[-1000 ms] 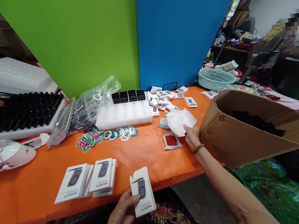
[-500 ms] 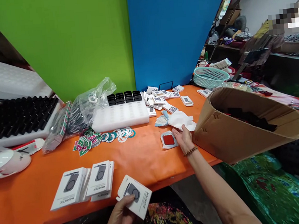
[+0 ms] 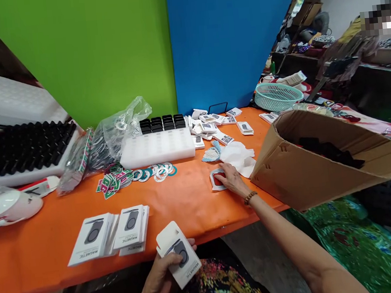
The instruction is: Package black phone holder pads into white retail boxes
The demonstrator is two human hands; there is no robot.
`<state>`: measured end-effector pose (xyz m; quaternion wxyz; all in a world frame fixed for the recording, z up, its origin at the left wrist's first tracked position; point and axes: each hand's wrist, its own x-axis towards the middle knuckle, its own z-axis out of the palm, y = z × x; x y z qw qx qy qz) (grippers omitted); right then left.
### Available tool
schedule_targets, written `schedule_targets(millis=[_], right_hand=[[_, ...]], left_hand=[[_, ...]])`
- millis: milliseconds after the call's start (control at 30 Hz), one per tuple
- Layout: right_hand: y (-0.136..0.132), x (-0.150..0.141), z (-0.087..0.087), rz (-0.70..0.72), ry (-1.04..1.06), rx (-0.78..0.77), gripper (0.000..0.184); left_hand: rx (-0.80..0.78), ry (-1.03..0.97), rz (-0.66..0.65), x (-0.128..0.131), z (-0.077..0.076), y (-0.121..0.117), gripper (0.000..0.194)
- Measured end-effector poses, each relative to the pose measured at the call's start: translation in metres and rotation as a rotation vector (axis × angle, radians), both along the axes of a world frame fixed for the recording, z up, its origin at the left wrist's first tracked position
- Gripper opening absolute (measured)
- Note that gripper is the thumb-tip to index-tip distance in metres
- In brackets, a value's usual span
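Observation:
My left hand [image 3: 163, 270] grips a small white carton [image 3: 178, 257] marked MAGNETIC above my lap, thumb across the printed dark device; the carton's top flap stands up. My right hand [image 3: 233, 179] holds nothing and reaches over a red pad [image 3: 218, 179] in a white square holder. Its thumb and fingers are apart, with the fingertips at the pad; exact contact is hard to make out. Behind that hand lies crumpled white tissue [image 3: 240, 157]. Nearer my left hand, two stacks of matching cartons [image 3: 92, 237] sit at the table's front edge.
A tall cardboard box [image 3: 295, 169] with black contents leans at the right. Farther back are a white foam tray [image 3: 157, 148], scattered small boxes [image 3: 207, 127] and a mint basket [image 3: 278, 96]. Ring stickers [image 3: 161, 171] and green-pink cards [image 3: 111, 183] lie mid-table. Black items [image 3: 24, 150] fill a tray at left.
My right hand has turned from palm-up beside the pad to palm-down over it, moving slightly left. The carton in my left hand has risen slightly and tilted more upright.

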<state>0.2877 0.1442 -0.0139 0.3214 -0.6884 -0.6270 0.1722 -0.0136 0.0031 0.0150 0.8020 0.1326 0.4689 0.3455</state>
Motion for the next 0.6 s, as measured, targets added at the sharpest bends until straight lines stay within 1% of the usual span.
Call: schedule_targets(millis=[67, 133, 200, 267, 333, 400, 500, 600], right_hand=[[0.008, 0.002, 0.004, 0.063, -0.048, -0.068, 0.034], [0.011, 0.005, 0.007, 0.108, -0.079, -0.144, 0.037], [0.01, 0.007, 0.008, 0.144, -0.091, -0.218, 0.041], [0.009, 0.009, 0.008, 0.183, -0.089, -0.295, 0.044], [0.007, 0.009, 0.008, 0.219, -0.095, -0.364, 0.045], [0.006, 0.007, 0.009, 0.233, -0.107, -0.427, 0.043], [0.004, 0.002, 0.014, 0.241, -0.097, -0.486, 0.035], [-0.003, -0.006, 0.02, 0.194, -0.074, -0.44, 0.031]], left_hand=[[0.023, 0.034, 0.008, -0.002, -0.002, 0.0, 0.032], [0.071, 0.062, -0.012, -0.004, -0.002, -0.001, 0.03], [0.105, 0.067, -0.063, -0.005, 0.0, -0.002, 0.027], [0.098, 0.042, -0.135, -0.004, 0.003, -0.004, 0.027], [0.08, -0.004, -0.168, -0.002, 0.007, -0.004, 0.031], [0.078, -0.062, -0.153, 0.0, 0.007, -0.005, 0.04], [0.099, -0.149, -0.13, 0.0, -0.001, -0.005, 0.05], [0.107, -0.205, -0.109, -0.002, -0.014, -0.006, 0.054]])
